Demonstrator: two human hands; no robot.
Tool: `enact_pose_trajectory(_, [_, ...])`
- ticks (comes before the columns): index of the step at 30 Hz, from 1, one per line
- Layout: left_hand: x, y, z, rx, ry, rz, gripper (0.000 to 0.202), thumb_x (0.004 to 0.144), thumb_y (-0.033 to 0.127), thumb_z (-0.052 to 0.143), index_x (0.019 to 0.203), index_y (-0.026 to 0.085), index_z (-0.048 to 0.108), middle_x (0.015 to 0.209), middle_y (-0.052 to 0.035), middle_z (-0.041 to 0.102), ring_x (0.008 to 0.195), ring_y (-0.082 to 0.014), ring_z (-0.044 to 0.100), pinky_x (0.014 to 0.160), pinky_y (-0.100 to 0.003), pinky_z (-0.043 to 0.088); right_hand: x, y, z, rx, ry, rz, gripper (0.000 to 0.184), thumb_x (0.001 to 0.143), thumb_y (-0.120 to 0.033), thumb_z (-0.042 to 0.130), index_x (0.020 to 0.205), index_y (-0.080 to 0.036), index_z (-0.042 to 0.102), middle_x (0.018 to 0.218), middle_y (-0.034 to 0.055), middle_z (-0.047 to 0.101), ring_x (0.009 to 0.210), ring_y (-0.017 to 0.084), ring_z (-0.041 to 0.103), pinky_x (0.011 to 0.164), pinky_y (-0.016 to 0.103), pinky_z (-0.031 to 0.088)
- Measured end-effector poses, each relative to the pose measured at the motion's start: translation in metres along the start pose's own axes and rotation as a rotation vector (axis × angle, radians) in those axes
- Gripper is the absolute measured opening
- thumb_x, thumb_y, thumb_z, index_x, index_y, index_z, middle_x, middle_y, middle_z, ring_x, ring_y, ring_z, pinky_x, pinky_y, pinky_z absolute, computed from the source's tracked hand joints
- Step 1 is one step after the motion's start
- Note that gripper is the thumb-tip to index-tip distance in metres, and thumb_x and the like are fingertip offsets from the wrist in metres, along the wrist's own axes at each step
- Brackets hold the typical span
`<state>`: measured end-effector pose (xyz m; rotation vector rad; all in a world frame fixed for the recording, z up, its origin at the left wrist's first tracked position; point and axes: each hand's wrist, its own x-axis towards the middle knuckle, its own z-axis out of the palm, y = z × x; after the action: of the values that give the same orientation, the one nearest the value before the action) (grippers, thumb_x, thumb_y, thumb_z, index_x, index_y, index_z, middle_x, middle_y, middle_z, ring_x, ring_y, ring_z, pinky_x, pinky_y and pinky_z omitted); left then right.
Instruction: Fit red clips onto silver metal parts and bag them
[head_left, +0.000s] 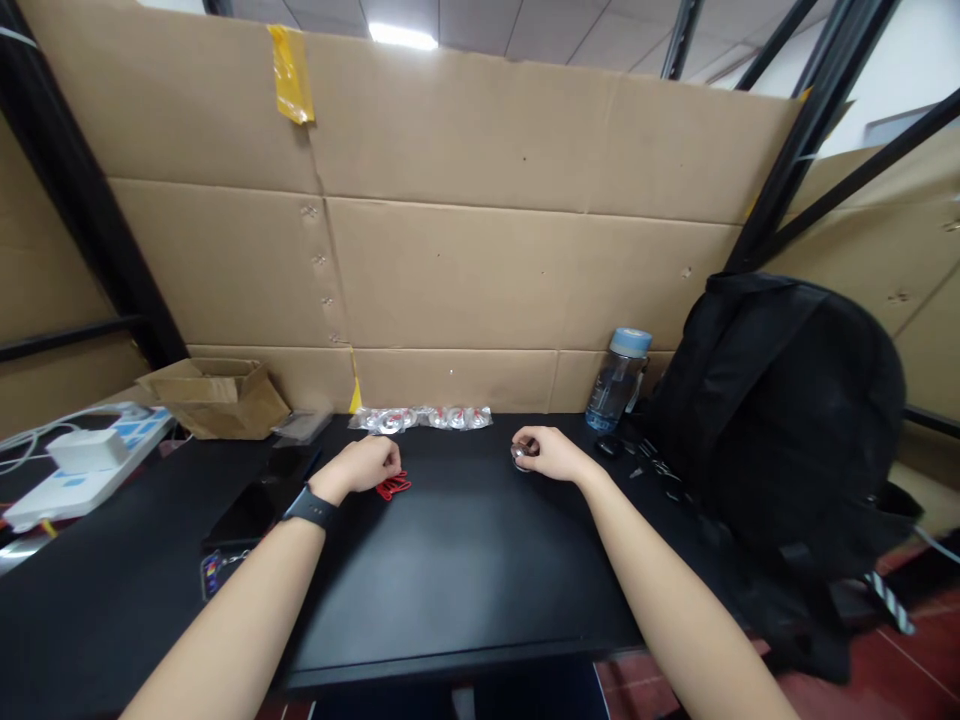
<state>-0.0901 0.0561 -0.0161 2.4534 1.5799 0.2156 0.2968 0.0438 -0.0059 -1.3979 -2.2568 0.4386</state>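
My left hand (365,466), with a dark watch on its wrist, rests on the black table (465,560) with its fingers curled over a small red clip-like thing (394,487). My right hand (546,453) lies a little to the right, its fingers closed round a small silvery object (519,455) that I cannot name. Behind both hands, against the cardboard wall, lies a row of clear plastic packets (421,418) with red and silver contents.
A blue-capped water bottle (617,380) and a big black backpack (780,420) stand at the right. An open cardboard box (214,397), a white power strip (82,465) and a dark phone (247,512) are at the left. Cardboard panels (465,250) wall the back.
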Motion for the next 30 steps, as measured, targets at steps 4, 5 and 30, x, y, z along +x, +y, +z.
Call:
enact_pose_trajectory(4, [0.0,0.004,0.001,0.035,0.053,-0.024,0.014,0.082,0.026,0.059,0.076,0.024,0.071,0.084,-0.0037,0.075,0.076,-0.0184,0.067,0.067,-0.025,0.044,0.0,-0.006,0.001,0.059,0.045,-0.048,0.028,0.076,-0.024,0.071,0.104,-0.019,0.071,0.092,0.0032,0.075,0.078,0.016,0.066,0.074,0.025,0.049])
enact_pose_trajectory(5, [0.0,0.004,0.001,0.036,0.059,-0.027,0.013,0.082,0.028,0.06,0.078,0.024,0.072,0.086,-0.0035,0.075,0.078,-0.0186,0.068,0.067,-0.024,0.045,0.0,-0.008,0.001,0.067,0.045,-0.057,0.028,0.076,-0.024,0.071,0.104,-0.019,0.07,0.092,0.0033,0.075,0.078,0.016,0.066,0.074,0.026,0.049])
enact_pose_trajectory(30, [-0.006,0.01,0.0,0.121,0.205,-0.148,0.012,0.08,0.019,0.061,0.07,0.022,0.069,0.086,-0.0084,0.075,0.088,-0.026,0.069,0.077,-0.032,0.045,0.001,-0.017,0.01,0.267,0.025,-0.044,0.037,0.074,-0.03,0.076,0.108,-0.019,0.068,0.101,0.0062,0.074,0.076,0.016,0.068,0.074,0.029,0.055])
